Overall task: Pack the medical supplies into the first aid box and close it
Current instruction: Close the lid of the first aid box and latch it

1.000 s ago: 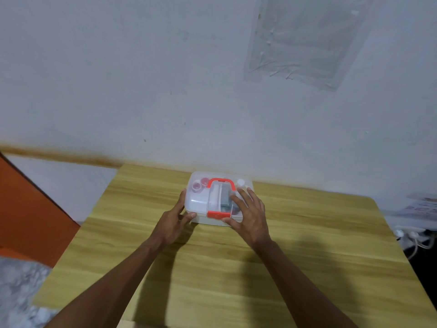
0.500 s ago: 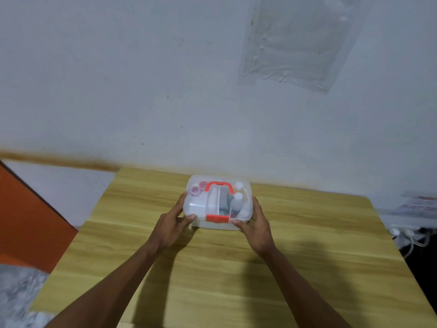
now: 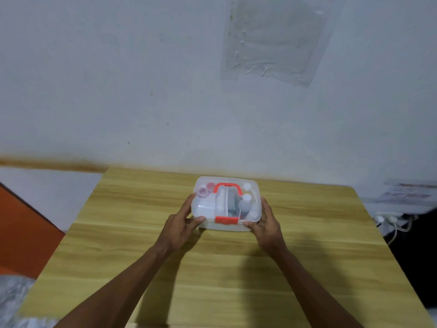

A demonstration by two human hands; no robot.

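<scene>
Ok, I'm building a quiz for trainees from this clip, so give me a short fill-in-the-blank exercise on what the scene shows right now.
1. The first aid box rests on a ____ table.
2. The handle on the lid and the latch at the front are both ____ in colour.
3. The left hand and the right hand hold the box by its two ____.
4. The lid is ____, with bottles visible through it.

Missing words: wooden; red; sides; transparent

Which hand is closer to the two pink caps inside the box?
Left. The left hand grips the box's left end, beside the pink caps. The right hand holds the opposite end.
</scene>
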